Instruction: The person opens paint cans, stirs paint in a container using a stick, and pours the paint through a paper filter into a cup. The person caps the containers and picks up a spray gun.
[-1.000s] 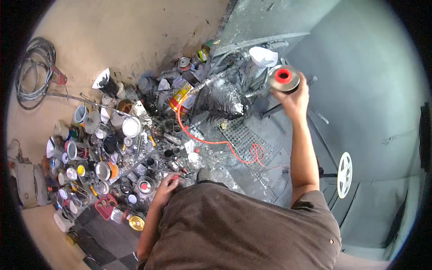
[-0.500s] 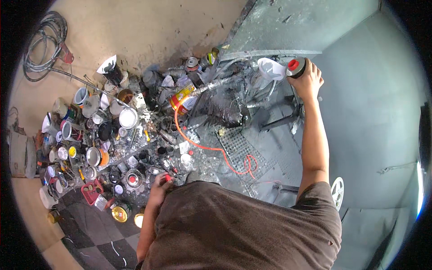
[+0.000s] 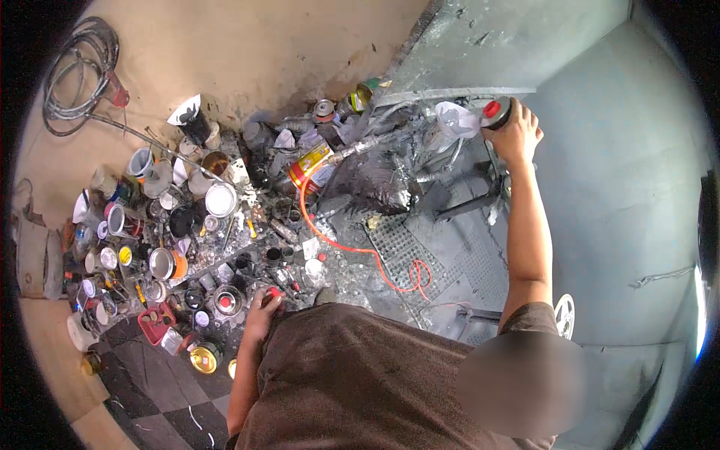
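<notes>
At the upper right, my right hand is wrapped round a dark cylindrical can with a red top, held up at the end of my outstretched arm. The can tilts toward a white paper paint strainer marked with grey, close beside it; whether they touch I cannot tell. My left hand is low by my body, next to the crowded bench, its fingers closed round a small red cap-like piece. Just left of that hand stands a round metal can with a red centre.
Paint-spattered cups and tins, among them a white-topped tin, crowd the left side. An orange hose snakes to a perforated mat. A coiled black cable lies upper left; a grey wall rises on the right.
The view has shifted slightly, so the bench things sit a little further right. My right hand still holds the can by the strainer, and my left hand keeps the red piece.
</notes>
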`<state>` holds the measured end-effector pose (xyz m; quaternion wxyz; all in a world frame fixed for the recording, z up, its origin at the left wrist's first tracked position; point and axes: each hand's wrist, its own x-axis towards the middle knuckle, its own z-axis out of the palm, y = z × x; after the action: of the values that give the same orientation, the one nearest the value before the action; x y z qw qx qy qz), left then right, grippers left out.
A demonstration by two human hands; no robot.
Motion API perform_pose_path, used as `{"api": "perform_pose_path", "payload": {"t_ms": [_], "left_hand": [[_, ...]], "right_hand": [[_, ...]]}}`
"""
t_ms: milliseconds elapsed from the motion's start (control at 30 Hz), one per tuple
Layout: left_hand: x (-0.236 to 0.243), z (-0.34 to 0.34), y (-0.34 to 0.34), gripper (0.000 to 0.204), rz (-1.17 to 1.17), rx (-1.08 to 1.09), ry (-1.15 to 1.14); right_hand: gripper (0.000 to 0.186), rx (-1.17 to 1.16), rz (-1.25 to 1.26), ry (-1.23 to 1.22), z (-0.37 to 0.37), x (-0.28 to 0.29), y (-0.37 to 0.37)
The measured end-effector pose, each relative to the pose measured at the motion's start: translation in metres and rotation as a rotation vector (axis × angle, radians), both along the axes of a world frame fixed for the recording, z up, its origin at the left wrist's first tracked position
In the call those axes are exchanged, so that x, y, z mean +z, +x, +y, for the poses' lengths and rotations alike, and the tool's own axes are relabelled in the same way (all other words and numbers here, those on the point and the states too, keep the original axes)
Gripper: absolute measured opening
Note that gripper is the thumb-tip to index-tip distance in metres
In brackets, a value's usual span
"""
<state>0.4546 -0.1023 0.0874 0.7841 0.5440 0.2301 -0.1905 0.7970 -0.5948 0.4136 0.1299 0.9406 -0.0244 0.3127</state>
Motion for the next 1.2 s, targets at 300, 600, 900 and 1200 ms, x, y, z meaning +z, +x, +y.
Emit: {"api": "perform_pose_path", "payload": {"t_ms": [300, 600, 900, 1200], "left_hand": [[0.048, 0.055, 0.004, 0.052, -0.279, -0.153, 0.276], [0.145, 0.091, 0.031, 0.053, -0.758, -0.09, 0.746], [0.118, 0.147, 0.004, 0.055, -0.687, -0.174, 1.131], [0.115, 0.204, -0.035, 0.054, -0.576, -0.195, 1.221]], "right_hand": [[0.064, 0.409, 0.16, 1.214, 0.029, -0.005, -0.062], [0.094, 0.857, 0.697, 1.269, 0.231, -0.192, -0.163], [0.097, 1.085, 1.229, 1.166, 0.446, -0.227, -0.233], [0.102, 1.262, 1.064, 0.652, 0.517, -0.224, -0.247]]}}
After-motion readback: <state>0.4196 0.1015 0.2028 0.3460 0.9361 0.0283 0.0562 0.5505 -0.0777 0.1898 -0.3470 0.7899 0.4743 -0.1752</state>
